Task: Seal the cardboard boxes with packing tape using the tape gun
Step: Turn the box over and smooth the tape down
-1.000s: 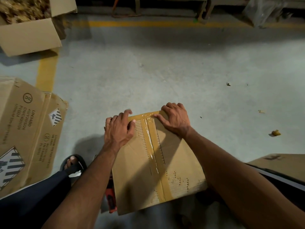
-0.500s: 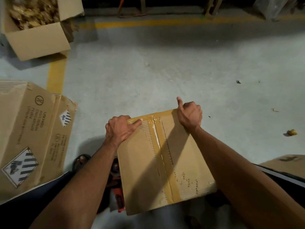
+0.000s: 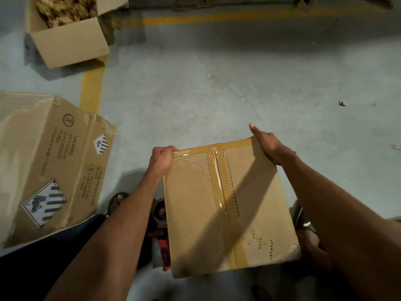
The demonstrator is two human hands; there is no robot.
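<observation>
Taped cardboard box gripped between left hand and right hand at its far corners; flattened carton beyond the left hand seemingly reads "UN3480".

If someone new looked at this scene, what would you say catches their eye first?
First, the box at centre, a glossy tape strip down its seam, gripped at its far corners by the left hand and right hand. Next, the flattened cartons with hazard diamonds lying at left, and an open box of brown filling at top left. A red tape gun peeks out beneath the box's left edge.
</observation>
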